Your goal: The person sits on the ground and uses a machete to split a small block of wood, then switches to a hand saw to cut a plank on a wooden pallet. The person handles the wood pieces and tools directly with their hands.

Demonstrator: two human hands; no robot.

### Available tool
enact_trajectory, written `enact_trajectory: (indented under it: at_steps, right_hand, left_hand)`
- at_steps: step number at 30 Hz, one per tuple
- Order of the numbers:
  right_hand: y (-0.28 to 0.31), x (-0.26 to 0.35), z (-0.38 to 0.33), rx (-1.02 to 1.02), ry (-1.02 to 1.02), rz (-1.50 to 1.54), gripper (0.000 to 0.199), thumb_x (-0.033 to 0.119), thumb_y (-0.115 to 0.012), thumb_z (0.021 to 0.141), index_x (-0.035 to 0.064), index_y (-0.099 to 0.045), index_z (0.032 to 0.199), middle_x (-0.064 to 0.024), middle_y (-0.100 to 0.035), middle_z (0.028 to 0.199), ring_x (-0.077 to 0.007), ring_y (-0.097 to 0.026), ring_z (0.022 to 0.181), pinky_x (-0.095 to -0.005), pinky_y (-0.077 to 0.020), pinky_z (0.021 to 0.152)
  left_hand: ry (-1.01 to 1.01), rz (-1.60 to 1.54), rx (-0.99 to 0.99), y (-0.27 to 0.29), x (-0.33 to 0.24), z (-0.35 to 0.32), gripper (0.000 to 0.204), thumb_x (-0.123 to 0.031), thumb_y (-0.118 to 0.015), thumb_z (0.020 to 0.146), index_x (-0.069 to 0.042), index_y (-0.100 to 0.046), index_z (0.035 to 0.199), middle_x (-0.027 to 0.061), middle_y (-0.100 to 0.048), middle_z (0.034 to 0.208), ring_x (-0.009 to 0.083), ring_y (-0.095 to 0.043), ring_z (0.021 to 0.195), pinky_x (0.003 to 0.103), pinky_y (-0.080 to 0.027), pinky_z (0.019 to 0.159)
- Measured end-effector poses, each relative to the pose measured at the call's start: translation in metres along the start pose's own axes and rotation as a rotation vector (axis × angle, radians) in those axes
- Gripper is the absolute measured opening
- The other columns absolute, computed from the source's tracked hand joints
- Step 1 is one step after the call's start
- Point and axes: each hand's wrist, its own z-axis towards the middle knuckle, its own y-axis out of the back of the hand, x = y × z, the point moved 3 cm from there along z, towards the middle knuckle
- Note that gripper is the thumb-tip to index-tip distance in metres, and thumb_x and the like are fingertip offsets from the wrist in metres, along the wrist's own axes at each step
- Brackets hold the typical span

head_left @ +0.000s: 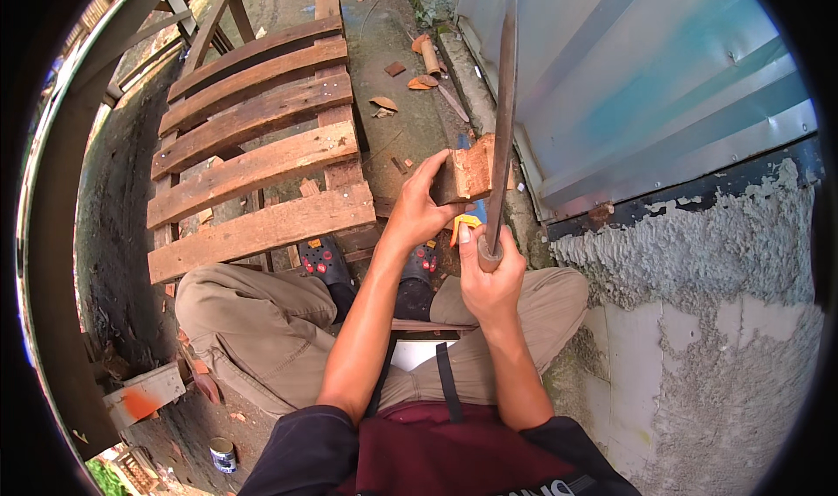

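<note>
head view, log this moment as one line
left hand: holds wood block | right hand: grips long metal tool | contact between them: unclear | slatted wooden pallet: ahead, left

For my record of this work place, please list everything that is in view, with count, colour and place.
Wooden block: one, brown, centre
Long blade: one, grey, right of block
Unclear object: one, blue-yellow, below block
Pallet: one, brown, left
Dry leaves: several, brown, upper centre
Tin can: one, blue-white, lower left
Board: one, pale, orange-marked, lower left
Long beam: one, grey-brown, far left
Metal sheet: one, silver-blue, upper right
Rough wall: one, grey, right
Clogs: two, dark, by pallet
Trousers: one pair, khaki, lower centre
Shirt: one, maroon-black, bottom
Left hand: one, bare, around block
Right hand: one, bare, around blade's base
</note>
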Motion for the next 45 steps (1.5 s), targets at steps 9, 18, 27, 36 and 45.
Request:
enact_trajectory:
  at_steps: [9,18,27,36,45]
  right_hand:
    - [0.019,0.004,0.005,-0.032,0.015,-0.063,0.017,0.015,-0.07,0.093,-0.0005,-0.064,0.092,-0.0123,-0.068,0.068,-0.0244,-0.069,0.062,-0.0376,-0.0506,0.059]
    - [0.014,-0.016,0.015,0.021,-0.02,-0.144,0.019,0.015,-0.069,0.094,-0.002,-0.062,0.088,-0.0074,-0.061,0.067,-0.011,-0.055,0.062,-0.0321,-0.0465,0.059]
    - [0.012,-0.072,0.007,0.049,-0.049,-0.243,0.03,0.023,-0.069,0.092,-0.0044,-0.067,0.103,-0.027,-0.07,0.085,-0.0458,-0.069,0.086,-0.047,-0.0528,0.075]
    - [0.033,-0.021,0.006,-0.137,0.077,-0.029,0.017,0.013,-0.072,0.096,0.0009,-0.061,0.092,0.0033,-0.059,0.071,-0.0032,-0.051,0.065,-0.0228,-0.0406,0.056]
    - [-0.006,-0.047,0.052,-0.151,0.075,0.278,0.035,0.017,-0.081,0.089,-0.0012,-0.063,0.114,-0.0054,-0.069,0.102,-0.007,-0.061,0.083,-0.024,-0.0513,0.071]
  left_hand:
    - [-0.022,0.095,0.063,-0.006,-0.005,0.013,0.088,-0.016,-0.091,0.066,0.002,-0.048,0.141,0.0231,-0.058,0.136,0.0382,-0.056,0.128,0.043,-0.045,0.106]
    - [0.024,0.11,0.109,-0.011,0.027,0.014,0.087,-0.016,-0.092,0.065,0.002,-0.049,0.139,0.0235,-0.059,0.133,0.0381,-0.056,0.126,0.044,-0.045,0.105]
    - [-0.001,0.184,0.086,-0.025,0.029,0.003,0.083,-0.013,-0.09,0.065,0.0,-0.053,0.137,0.0226,-0.059,0.131,0.0379,-0.056,0.126,0.044,-0.045,0.106]
    - [0.008,0.289,-0.053,-0.021,0.026,0.008,0.08,-0.017,-0.092,0.063,0.001,-0.052,0.13,0.0211,-0.06,0.124,0.0406,-0.056,0.121,0.046,-0.047,0.1]
    - [0.064,0.393,-0.125,-0.018,0.001,-0.018,0.106,-0.021,-0.089,0.067,-0.01,-0.03,0.154,0.0246,-0.048,0.138,0.047,-0.045,0.132,0.053,-0.039,0.11]
